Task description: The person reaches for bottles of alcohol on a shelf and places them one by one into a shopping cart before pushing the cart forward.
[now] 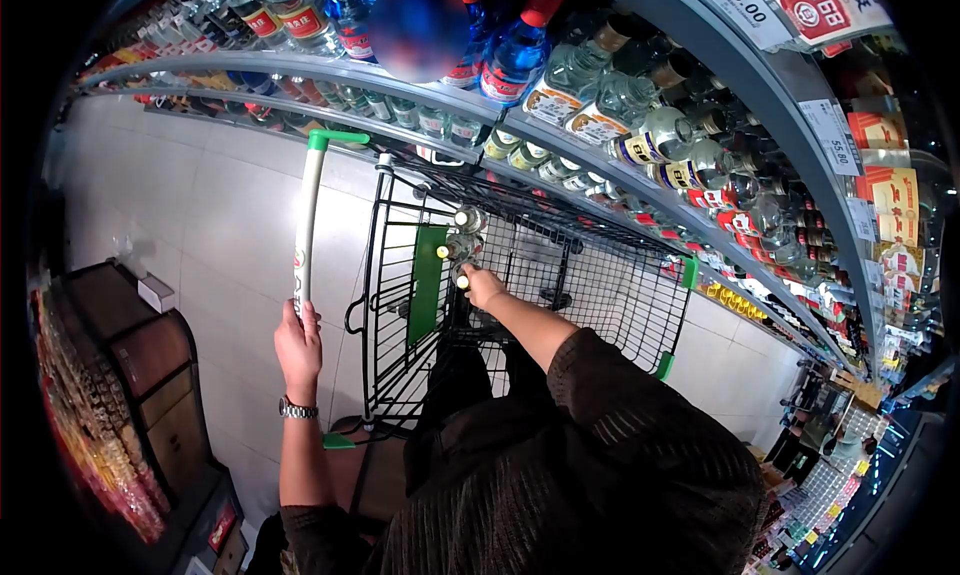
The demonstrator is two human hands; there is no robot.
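Observation:
My left hand (299,347), with a metal watch at its wrist, is wrapped round the pale handle bar (309,215) of a shopping cart. Inside the cart's black wire basket (600,275) my right hand (484,286) is closed round the neck of a bottle (463,282) with a light cap. Two more capped bottles stand close beside it, one with a white cap (462,218) and one with a yellowish cap (443,252). A green panel (427,285) is on the cart's handle side. The lower part of the held bottle is hard to make out.
Shelves (440,93) of bottles curve along the top and right, close to the cart. Price tags (735,3) hang on the shelf edge. At the left stands a brown display unit (140,350) with packaged goods. Pale floor tiles (200,195) lie between.

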